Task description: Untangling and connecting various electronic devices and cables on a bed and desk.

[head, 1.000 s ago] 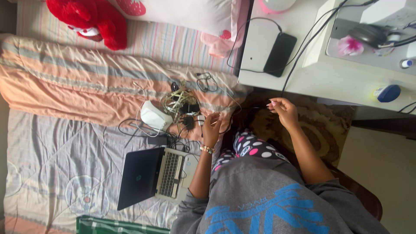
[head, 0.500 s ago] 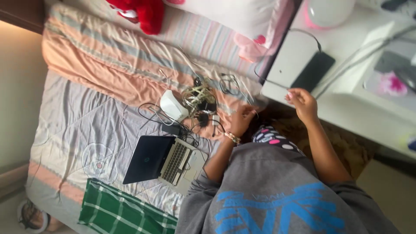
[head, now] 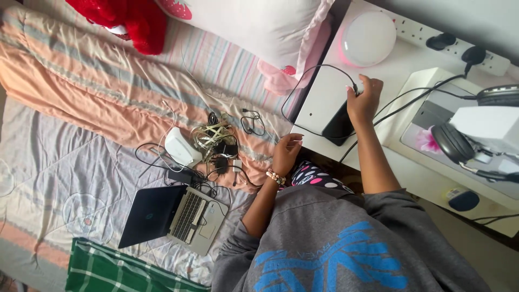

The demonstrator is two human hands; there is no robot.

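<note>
My right hand (head: 365, 100) rests on the white desk (head: 324, 97), fingers closed about the top end of a black phone (head: 336, 127), where a thin black cable (head: 311, 70) joins it. My left hand (head: 285, 152) hovers at the bed's edge next to the desk and pinches the end of a thin white cable (head: 296, 141). To its left, on the bedcover, lies a tangle of cables and chargers (head: 216, 146) with a white adapter box (head: 177, 146).
An open laptop (head: 173, 216) lies on the quilt (head: 65, 178). A round pink-white lamp (head: 368, 39), a power strip (head: 432, 38), headphones (head: 459, 143) and a blue-capped jar (head: 463, 200) stand on the desk. A red plush toy (head: 127, 19), pillow (head: 254, 21) and green checked cloth (head: 108, 267) are on the bed.
My right hand has gone up from the desk's front edge onto the phone. My left hand has lifted away from the cable tangle toward the desk. The view has shifted.
</note>
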